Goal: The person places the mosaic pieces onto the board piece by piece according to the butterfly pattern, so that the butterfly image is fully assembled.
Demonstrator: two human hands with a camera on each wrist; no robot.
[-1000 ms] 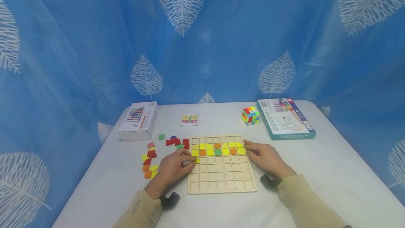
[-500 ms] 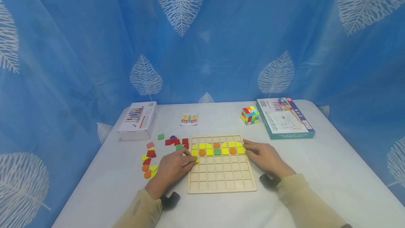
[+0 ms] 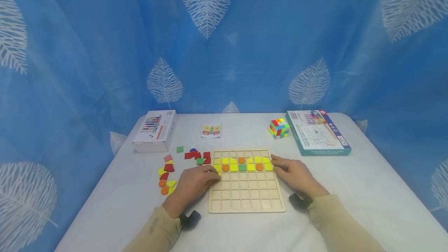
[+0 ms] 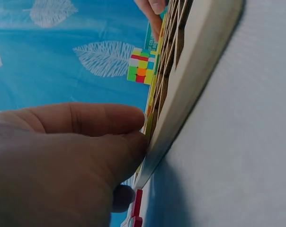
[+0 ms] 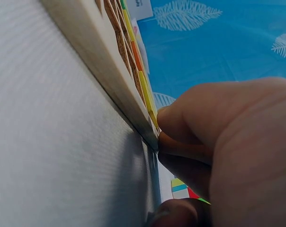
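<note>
A wooden grid board (image 3: 247, 205) lies flat on the table, with two of its upper rows partly filled by yellow tiles, orange discs (image 3: 225, 168) and a green square (image 3: 242, 167). My left hand (image 3: 196, 184) is at the board's left edge. In the left wrist view its thumb and forefinger pinch a thin yellow tile (image 4: 149, 124) against the grid; the fingers cover this tile in the head view. My right hand (image 3: 295, 174) rests against the upper right edge of the board, its fingertips touching the rim beside the end yellow tiles (image 5: 149, 101).
Loose red tiles (image 3: 169, 168), orange discs (image 3: 164, 190) and yellow, green and pink pieces lie left of the board. Behind stand a white box (image 3: 151, 146), a pattern card (image 3: 211, 130), a puzzle cube (image 3: 279, 128) and a green-edged box (image 3: 325, 152).
The left fingertips have shifted slightly over the yellow tile, which showed beside them before and is now covered in the head view. The right hand stays at the board's edge.
</note>
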